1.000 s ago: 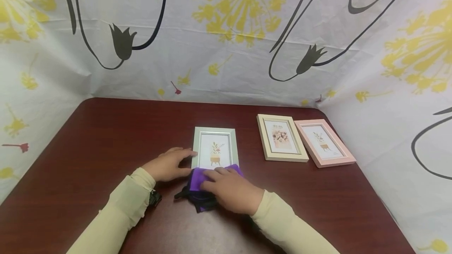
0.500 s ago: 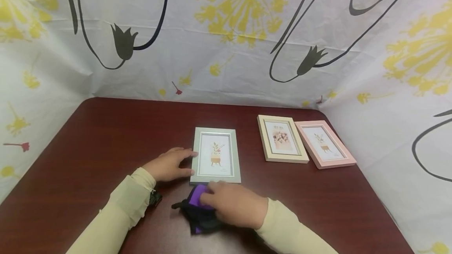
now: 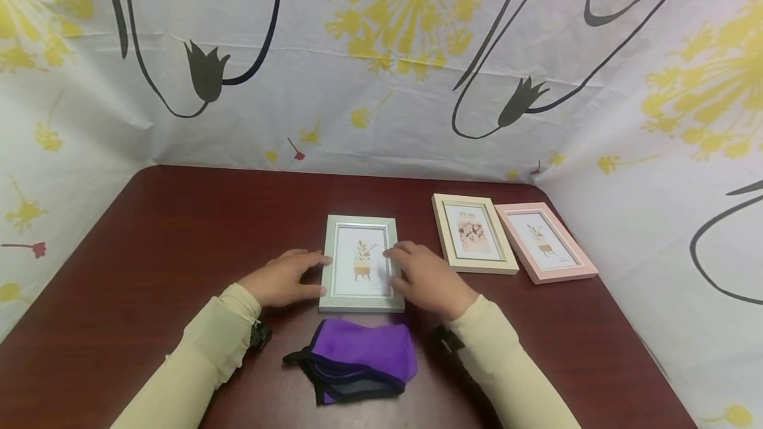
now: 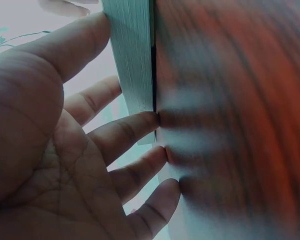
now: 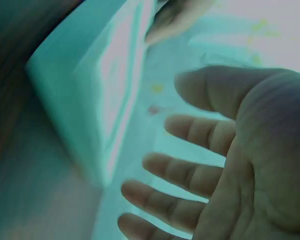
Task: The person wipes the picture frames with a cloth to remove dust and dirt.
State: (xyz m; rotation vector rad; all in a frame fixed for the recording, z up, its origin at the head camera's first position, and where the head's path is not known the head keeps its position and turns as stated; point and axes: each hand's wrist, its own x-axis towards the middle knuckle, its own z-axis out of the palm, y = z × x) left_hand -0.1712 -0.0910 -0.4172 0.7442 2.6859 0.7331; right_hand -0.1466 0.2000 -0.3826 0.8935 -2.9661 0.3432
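Observation:
A pale green photo frame (image 3: pixel 361 305) lies flat on the table, its picture of a potted plant facing up. My left hand (image 3: pixel 283 279) is at its left edge; the left wrist view has the thumb and fingertips touching the frame's side (image 4: pixel 131 55) and the tabletop. At the opposite edge is my right hand (image 3: pixel 430 281), its fingers spread. In the right wrist view a gap shows between those fingers and the blurred frame (image 5: pixel 65 85). Just in front of the frame lies a folded purple cloth (image 3: pixel 365 348) with black edging, and neither hand is on it.
A cream photo frame (image 3: pixel 447 234) and a pink photo frame (image 3: pixel 557 242) lie side by side at the right of the dark red table (image 3: pixel 197 230). Behind the table hangs a white curtain (image 3: pixel 286 65) printed with flowers.
My right hand drew the purple cloth off the frame toward the front, let it go, and moved up to the frame's right edge. My left hand stayed in place.

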